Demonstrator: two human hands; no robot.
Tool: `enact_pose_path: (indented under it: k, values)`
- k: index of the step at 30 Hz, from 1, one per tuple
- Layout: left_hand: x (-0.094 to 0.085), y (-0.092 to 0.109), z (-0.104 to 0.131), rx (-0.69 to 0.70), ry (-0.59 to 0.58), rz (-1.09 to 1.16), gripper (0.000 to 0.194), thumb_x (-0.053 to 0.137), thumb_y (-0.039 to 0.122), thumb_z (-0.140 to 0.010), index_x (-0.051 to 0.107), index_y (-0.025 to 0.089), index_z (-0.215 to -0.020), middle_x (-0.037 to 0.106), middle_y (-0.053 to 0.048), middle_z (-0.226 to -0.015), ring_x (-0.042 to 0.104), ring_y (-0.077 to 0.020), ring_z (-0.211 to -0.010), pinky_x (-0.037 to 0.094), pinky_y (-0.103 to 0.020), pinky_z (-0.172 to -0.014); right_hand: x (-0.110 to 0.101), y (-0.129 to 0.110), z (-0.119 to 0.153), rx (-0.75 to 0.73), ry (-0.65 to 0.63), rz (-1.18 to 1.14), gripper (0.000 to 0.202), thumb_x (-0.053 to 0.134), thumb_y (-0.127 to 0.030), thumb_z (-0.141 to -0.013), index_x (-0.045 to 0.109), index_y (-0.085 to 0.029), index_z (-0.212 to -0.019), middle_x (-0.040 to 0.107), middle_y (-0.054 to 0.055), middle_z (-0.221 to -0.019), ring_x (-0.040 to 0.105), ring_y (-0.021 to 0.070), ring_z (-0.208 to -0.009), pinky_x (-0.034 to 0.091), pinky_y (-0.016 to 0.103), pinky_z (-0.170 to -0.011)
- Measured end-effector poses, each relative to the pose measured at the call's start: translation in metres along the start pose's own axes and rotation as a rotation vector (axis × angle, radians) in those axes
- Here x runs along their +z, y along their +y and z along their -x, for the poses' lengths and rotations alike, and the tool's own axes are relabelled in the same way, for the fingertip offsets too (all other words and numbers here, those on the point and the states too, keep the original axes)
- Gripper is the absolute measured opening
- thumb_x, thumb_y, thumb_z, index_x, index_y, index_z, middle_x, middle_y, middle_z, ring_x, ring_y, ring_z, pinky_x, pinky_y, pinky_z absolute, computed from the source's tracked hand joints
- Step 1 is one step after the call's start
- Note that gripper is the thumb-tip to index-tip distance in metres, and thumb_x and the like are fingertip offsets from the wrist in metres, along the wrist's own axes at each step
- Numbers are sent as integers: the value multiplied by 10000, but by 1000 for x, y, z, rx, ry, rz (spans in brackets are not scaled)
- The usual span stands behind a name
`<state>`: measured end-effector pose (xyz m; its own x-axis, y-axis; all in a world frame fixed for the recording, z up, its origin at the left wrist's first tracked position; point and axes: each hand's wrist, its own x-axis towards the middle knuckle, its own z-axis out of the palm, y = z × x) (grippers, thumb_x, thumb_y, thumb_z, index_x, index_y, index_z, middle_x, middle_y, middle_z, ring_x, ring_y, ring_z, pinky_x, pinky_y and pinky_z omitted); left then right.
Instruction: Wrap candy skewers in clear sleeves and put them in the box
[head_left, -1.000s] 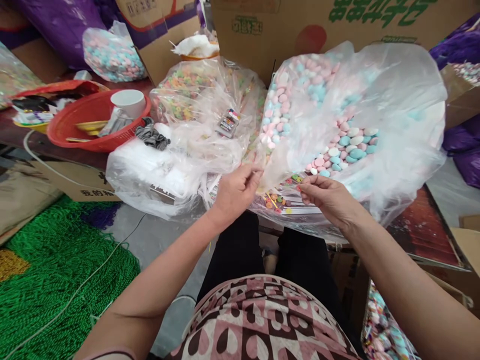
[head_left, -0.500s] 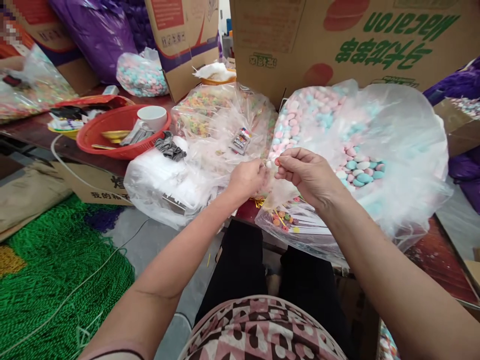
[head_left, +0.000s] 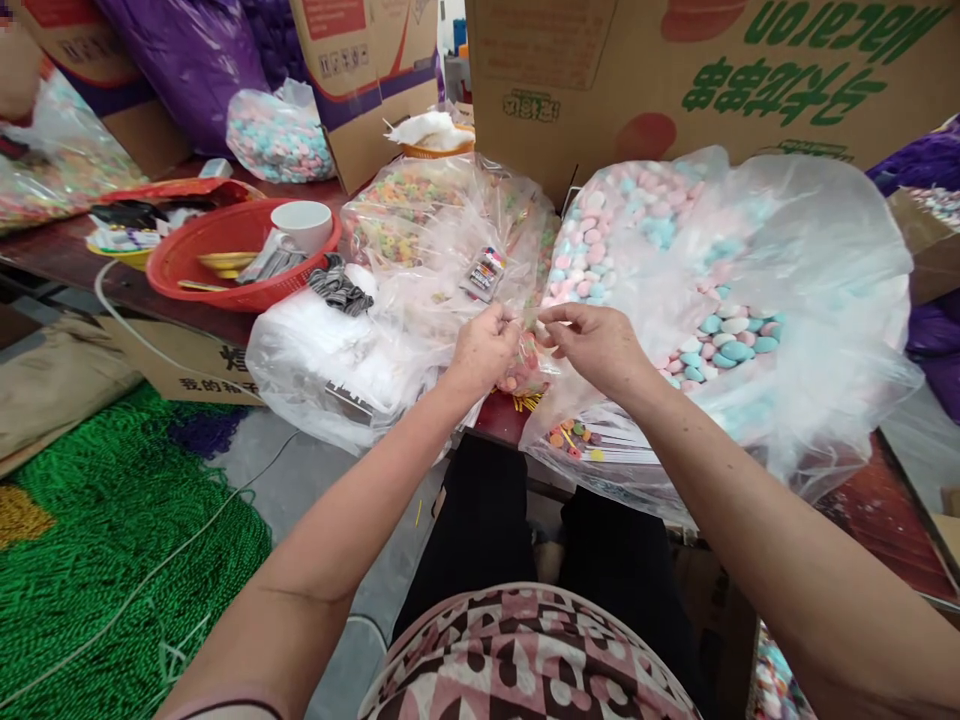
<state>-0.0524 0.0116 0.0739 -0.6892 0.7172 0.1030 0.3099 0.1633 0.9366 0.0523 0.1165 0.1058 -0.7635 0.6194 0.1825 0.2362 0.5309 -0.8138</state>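
My left hand (head_left: 484,352) and my right hand (head_left: 592,345) meet in front of me, both pinching the top of a small clear packet (head_left: 525,368) of coloured ring candies. The packet hangs between my hands over the table edge. Just behind my right hand lies a large clear bag of pink, white and blue candies (head_left: 720,300). Behind my left hand sits a clear bag of multicoloured ring candies (head_left: 435,215). Loose ring candies and sticks (head_left: 570,438) lie under plastic below my right wrist.
A red basket (head_left: 225,265) with a white cup (head_left: 302,224) stands at the left on the dark table (head_left: 885,520). Cardboard boxes (head_left: 675,80) line the back. Green beads (head_left: 112,560) cover the floor at left. A bag of white material (head_left: 330,350) lies beside the basket.
My hands rose from the table edge and came together on the small packet. My right hand then shifted slightly lower and left, still pinching at the packet's top.
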Motion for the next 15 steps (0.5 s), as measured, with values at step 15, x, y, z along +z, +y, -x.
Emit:
enact_pose_path:
  k: [15]
  values:
    - [23, 28, 98, 552, -440, -443, 217, 419, 233, -946, 629, 177, -930, 681, -49, -913, 640, -163, -904, 483, -266, -819, -42, 69, 99, -67, -369, 377, 230, 507, -247, -892, 730, -211, -934, 717, 64, -879, 650, 203, -811, 468, 303, -724]
